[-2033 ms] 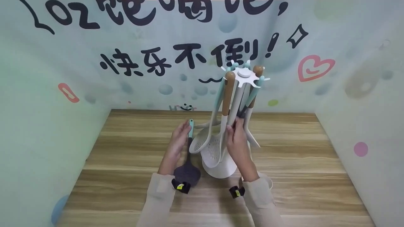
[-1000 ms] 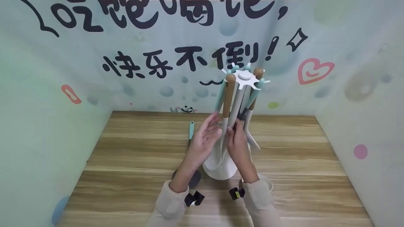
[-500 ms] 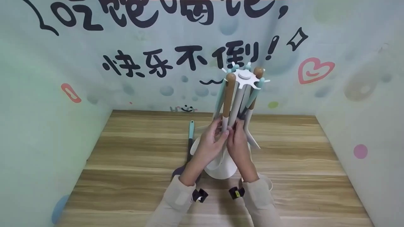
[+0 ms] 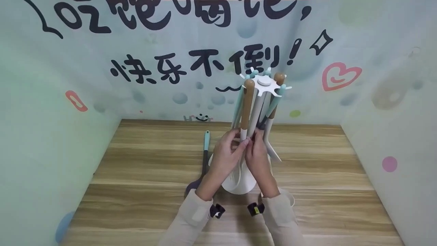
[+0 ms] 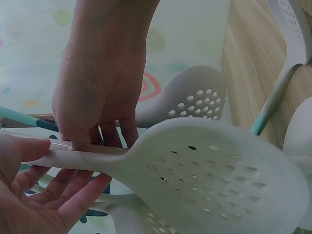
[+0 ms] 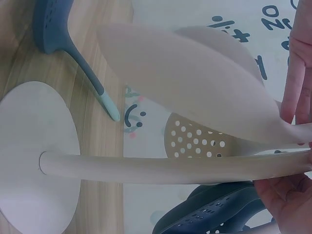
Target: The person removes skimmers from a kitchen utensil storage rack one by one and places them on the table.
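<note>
A white rotating utensil stand [image 4: 265, 82] is upright on the table, hung with kitchen utensils around its top. My right hand [image 4: 256, 157] grips the pole [image 6: 146, 168] of the stand partway up. My left hand [image 4: 225, 153] pinches the white shaft of a wooden-handled skimmer [image 5: 219, 170], just below its brown handle [image 4: 247, 106]. The skimmer still hangs at the stand's front, its perforated head low and partly hidden behind my left hand in the head view. To the left, a dark slotted turner [image 4: 205, 157] with a teal handle lies on the table, its blade mostly behind my left forearm.
The stand's round white base [image 4: 240, 186] rests on the wood-grain table [image 4: 324, 171]. Other hung utensils, such as a white turner [image 4: 273, 150], crowd around the pole. Beside my right sleeve a curved white edge [image 4: 292, 198] shows. Printed cloth walls [image 4: 164, 95] close in the back and sides.
My left hand has left the side of the dark turner's handle, moved right to the stand and taken hold of the skimmer's shaft. My right hand has stayed on the pole.
</note>
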The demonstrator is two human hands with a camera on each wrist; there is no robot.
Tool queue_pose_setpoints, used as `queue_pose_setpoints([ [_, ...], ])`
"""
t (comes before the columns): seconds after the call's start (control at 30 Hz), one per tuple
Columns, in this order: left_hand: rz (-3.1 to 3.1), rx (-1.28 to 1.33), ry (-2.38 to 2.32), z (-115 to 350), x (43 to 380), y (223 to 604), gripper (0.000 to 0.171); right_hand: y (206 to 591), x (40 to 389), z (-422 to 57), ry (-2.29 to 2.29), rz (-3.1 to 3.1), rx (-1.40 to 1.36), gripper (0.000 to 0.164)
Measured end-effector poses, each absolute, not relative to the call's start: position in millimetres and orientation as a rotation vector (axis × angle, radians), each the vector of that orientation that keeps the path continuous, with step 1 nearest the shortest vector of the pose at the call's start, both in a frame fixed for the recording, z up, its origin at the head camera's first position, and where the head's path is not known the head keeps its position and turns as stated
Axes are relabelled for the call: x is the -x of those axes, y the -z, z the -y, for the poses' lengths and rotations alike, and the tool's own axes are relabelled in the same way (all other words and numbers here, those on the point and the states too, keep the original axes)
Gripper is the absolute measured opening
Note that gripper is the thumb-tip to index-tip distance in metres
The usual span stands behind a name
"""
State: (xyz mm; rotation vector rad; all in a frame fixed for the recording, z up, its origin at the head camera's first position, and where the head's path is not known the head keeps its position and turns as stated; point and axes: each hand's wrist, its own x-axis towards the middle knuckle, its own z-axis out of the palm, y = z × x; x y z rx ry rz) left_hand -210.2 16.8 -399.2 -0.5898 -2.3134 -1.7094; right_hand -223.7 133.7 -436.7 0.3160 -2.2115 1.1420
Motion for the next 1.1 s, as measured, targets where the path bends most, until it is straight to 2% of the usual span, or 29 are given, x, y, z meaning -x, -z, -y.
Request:
queue_pose_setpoints([
  [0.6, 2.278, 0.578, 1.628, -7, 196, 394, 0.028, 435, 223, -131, -1.182, 2.235, -0.309, 0.029],
  [1.1, 2.215, 0.581, 1.796, -1, 192, 387, 0.029, 436, 224, -134, -1.173, 2.255, -0.296, 0.028],
])
